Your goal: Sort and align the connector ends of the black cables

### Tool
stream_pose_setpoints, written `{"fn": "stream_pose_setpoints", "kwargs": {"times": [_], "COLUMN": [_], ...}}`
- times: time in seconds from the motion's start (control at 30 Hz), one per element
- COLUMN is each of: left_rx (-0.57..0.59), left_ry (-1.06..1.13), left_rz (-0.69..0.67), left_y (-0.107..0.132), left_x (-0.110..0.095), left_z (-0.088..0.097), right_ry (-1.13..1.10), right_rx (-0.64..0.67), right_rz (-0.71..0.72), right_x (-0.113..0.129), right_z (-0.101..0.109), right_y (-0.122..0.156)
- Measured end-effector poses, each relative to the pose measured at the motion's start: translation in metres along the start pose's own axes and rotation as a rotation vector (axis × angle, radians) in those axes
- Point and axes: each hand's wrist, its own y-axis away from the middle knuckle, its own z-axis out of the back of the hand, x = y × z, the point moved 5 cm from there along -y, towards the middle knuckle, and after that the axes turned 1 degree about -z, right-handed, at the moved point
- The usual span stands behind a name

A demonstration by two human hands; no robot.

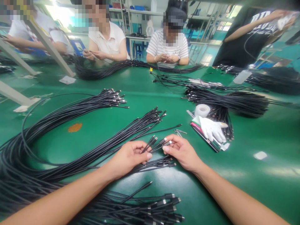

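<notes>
Left grip [127, 159] and right grip [182, 153] are both narrow, close together, pinching a small bunch of black cable connectors [156, 144] between them. The fingers hide parts of the bunch, so it is hard to make out which connector sits in which hand.

The green table [262, 184] runs under everything. A large fan of black cables [58, 150] spreads left of the left grip, with its connector heads ending ahead of both grips. A second bundle of black cables [225, 100] lies ahead and right of the right grip. A third group of connectors [154, 206] lies nearer the body below the grips, cut off by the lower frame edge.

Right of the right grip, a white glove [212, 128] rests on a packet [203, 137], and a roll of clear tape [202, 110] stands just beyond. A small metal tool [180, 132], too small to identify, lies just ahead of the right grip. Across the table, seated co-workers [167, 50] handle cables with their own hands.
</notes>
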Motion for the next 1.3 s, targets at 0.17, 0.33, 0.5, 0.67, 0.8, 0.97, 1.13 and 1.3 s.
{"fn": "stream_pose_setpoints", "kwargs": {"times": [0.17,0.33,0.5,0.67,0.8,0.97,1.13,1.3], "left_rx": [-0.024,-0.022,0.012,0.027,0.031,0.037,0.046,0.029], "left_ry": [-0.001,-0.003,-0.015,-0.037,-0.051,-0.072,-0.078,-0.111], "left_rz": [-0.011,-0.013,-0.021,-0.034,-0.031,-0.035,-0.033,-0.026], "left_y": [-0.0004,-0.0007,-0.001,-0.0006,-0.0001,-0.0009,-0.0005,0.0008], "left_x": [-0.0008,-0.0017,-0.0023,-0.0026,-0.0035,-0.0037,-0.0026,-0.0029], "left_z": [0.0007,0.0001,-0.001,-0.0011,-0.0015,-0.0015,-0.0012,-0.001], "right_ry": [0.036,0.037,0.016,0.029,0.062,0.075,0.102,0.086], "right_rx": [-0.001,-0.007,-0.001,-0.001,-0.006,-0.003,0.009,-0.002], "right_rz": [0.011,0.008,0.0,-0.002,0.002,0.012,0.004,0.03], "right_x": [0.0025,0.0027,0.0018,0.0022,0.0028,0.0032,0.0027,0.0035], "right_z": [-0.001,-0.0008,-0.0019,-0.0025,-0.0023,-0.0025,-0.0015,-0.0005], "right_y": [-0.0003,-0.0001,-0.0002,0.0002,0.0003,0.0,0.0013,0.0033]}}
